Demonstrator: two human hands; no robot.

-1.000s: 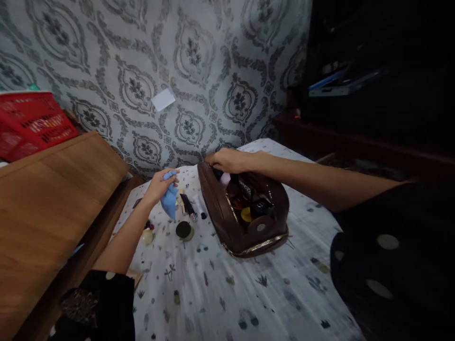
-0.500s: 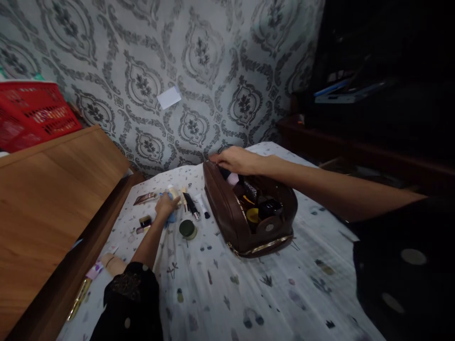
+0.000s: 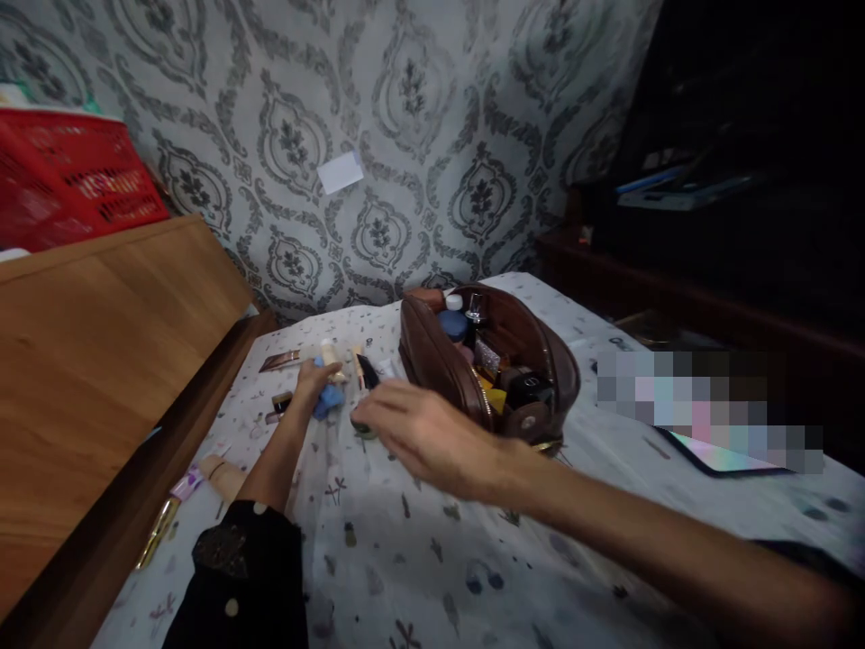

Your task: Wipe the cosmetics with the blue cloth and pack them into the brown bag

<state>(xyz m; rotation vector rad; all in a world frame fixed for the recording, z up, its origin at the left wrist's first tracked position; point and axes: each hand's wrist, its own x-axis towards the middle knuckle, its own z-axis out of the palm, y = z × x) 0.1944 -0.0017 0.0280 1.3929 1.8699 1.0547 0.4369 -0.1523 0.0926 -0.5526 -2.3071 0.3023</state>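
Right hand has left the far end of the brown bag and come over to the green jar; left hand has barely moved in the last half second. Right fingers sit together over the jar at the hand's 9 o'clock; cannot tell if they grip it. Bag lies open at the right hand's 2 o'clock, items inside. Left fingers touch the cream bottle at 1 o'clock; blue cloth bunched at 4 o'clock; grip unclear. From left hand: black tube at 3 o'clock, gold tube at 8 o'clock, red basket at 10 o'clock. Patterned white cloth lies underneath.
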